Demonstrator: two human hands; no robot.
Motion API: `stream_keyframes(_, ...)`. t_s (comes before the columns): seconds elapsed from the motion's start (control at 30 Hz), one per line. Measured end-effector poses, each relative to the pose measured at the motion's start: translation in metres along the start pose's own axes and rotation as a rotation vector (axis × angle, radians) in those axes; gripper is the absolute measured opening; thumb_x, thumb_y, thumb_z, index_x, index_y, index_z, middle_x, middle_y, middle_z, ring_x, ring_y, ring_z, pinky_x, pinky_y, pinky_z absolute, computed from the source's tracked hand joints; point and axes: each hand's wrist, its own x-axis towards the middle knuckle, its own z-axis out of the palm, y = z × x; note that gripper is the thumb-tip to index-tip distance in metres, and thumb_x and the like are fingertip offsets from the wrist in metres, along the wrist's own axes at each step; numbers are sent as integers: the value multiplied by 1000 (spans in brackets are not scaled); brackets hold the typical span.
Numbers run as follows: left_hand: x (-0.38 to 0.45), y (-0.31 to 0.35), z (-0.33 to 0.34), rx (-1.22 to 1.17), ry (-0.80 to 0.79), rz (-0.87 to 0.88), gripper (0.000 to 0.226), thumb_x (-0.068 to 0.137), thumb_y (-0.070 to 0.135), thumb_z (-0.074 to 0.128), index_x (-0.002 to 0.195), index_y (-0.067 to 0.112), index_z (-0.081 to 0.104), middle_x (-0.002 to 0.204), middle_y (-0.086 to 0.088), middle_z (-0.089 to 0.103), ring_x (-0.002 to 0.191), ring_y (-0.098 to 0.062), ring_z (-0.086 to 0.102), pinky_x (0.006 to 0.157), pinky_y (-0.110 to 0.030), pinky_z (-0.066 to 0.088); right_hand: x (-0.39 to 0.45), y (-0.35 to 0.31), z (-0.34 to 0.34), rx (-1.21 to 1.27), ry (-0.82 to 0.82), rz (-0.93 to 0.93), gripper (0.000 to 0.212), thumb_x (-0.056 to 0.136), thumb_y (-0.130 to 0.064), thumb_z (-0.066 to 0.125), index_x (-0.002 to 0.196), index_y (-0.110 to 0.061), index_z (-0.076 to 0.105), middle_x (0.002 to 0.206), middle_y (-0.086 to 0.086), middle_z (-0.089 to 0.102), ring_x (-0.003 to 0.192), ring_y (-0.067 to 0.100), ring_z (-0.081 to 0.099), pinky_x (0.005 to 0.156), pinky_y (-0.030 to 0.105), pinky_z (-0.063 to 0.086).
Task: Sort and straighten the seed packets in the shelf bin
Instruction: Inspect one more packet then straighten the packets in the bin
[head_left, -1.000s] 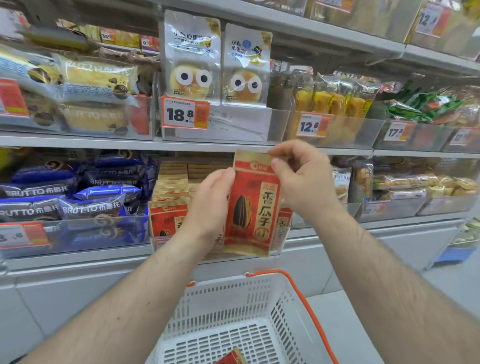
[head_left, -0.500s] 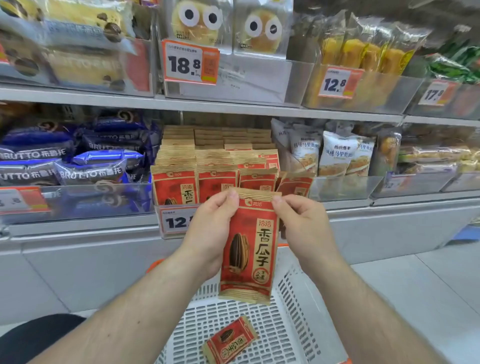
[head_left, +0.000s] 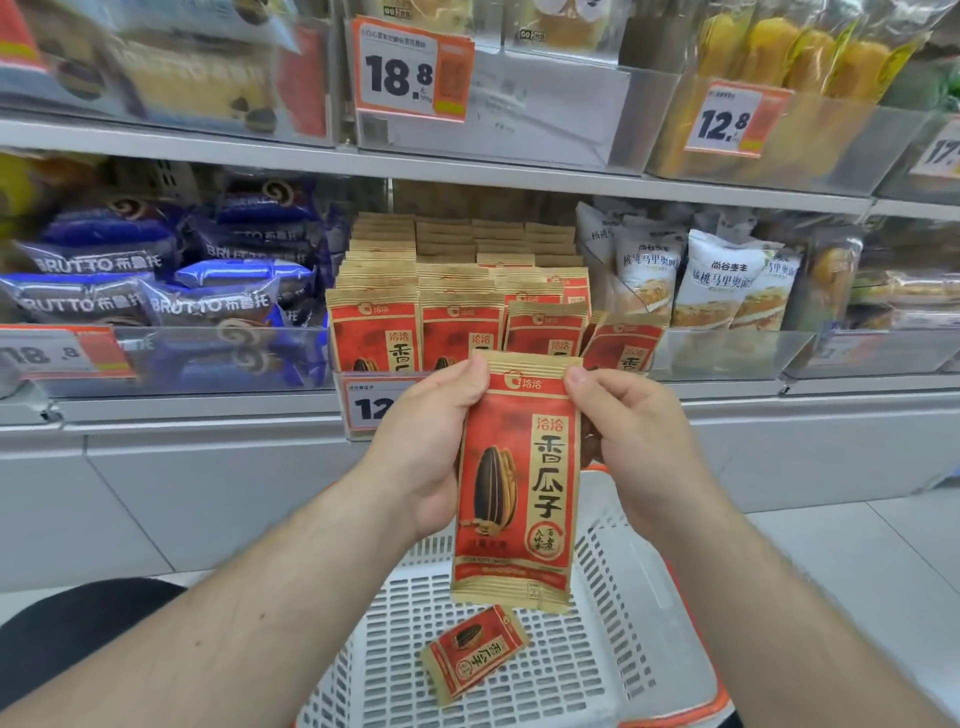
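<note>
I hold one red and tan sunflower seed packet (head_left: 519, 483) upright in front of me, above the basket. My left hand (head_left: 434, 447) grips its left edge and top corner. My right hand (head_left: 631, 431) pinches its top right corner. Behind it, the clear shelf bin (head_left: 343, 384) holds several rows of the same seed packets (head_left: 415, 306) standing upright; the front right packet (head_left: 621, 345) leans sideways. A smaller seed packet (head_left: 475, 652) lies flat and skewed on the basket floor.
A white slotted basket (head_left: 623, 613) with an orange rim sits below my hands. Blue Brutto snack bags (head_left: 156, 291) fill the bin to the left, white snack bags (head_left: 722, 280) the bin to the right. Price tags hang on the upper shelf (head_left: 415, 73).
Both hands brought the seed packet down from in front of the bin to just above the basket. The view tipped downward, showing the bin's rows and the small packet in the basket.
</note>
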Motion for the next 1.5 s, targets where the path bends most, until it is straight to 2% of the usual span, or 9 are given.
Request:
stream_keyframes(0.2,4,9,-3,-8,65,32,36,103,37,45,114,14,70,104,-12,77,94,-29,75,79,-48,62,-3,5,-6,-220,-192,31,29,95,-27,61,84,-3,71,69,3,72,54,8,59,54,22,44)
stream_keyframes(0.43,2,0,-6,208,-46,-56,29,98,20,59,122,5,65,110,-21,73,98,-35,70,96,-54,54,2,8,-12,-5,-47,71,27,96,-27,60,89,-4,72,81,16,75,68,28,67,66,41,52)
stream_keyframes(0.6,3,2,-8,91,-46,-59,24,98,17,56,115,3,67,99,-19,76,78,-27,73,69,-38,62,-1,4,-23,-39,-324,158,49,74,-23,83,117,-12,63,98,21,74,82,43,66,69,44,53)
stream_keyframes(0.7,3,3,-10,51,-38,-92,29,98,19,56,118,1,66,104,-22,74,79,-30,74,64,-40,62,-5,5,-24,2,-429,175,57,72,-16,76,125,-13,55,102,26,72,92,53,65,63,39,54)
stream_keyframes(0.83,4,-2,-11,186,4,-65,28,100,21,57,124,9,64,110,-13,74,86,-23,73,71,-40,60,-10,0,-22,-67,-376,180,61,67,-12,88,118,-11,53,89,25,73,71,39,67,54,34,55)
stream_keyframes(0.97,2,-7,-12,507,55,17,56,88,33,75,135,26,46,120,8,65,106,-14,68,91,-53,55,-17,1,-11,-511,-262,90,55,68,-18,89,107,-32,53,72,12,71,58,23,69,58,41,60)
stream_keyframes(1.2,0,-16,-9,465,-22,14,70,73,14,84,134,22,50,116,6,65,90,-13,72,79,-47,60,-22,-5,-11,-524,-274,-11,40,66,-53,79,96,-36,59,73,-1,71,60,13,70,61,37,57)
stream_keyframes(1.3,-2,-20,-9,514,-100,30,79,61,15,80,134,24,52,118,5,64,82,-14,73,75,-43,60,-17,-1,-11,-392,-80,-129,15,87,-37,67,82,-23,65,67,5,67,52,12,62,51,24,48)
stream_keyframes(1.5,2,-22,-12,404,-208,-43,56,67,21,72,122,16,60,103,-7,69,91,-26,69,72,-49,54,-15,2,-2,-142,-166,-106,33,99,-8,49,69,-9,60,52,2,59,42,17,53,46,26,43)
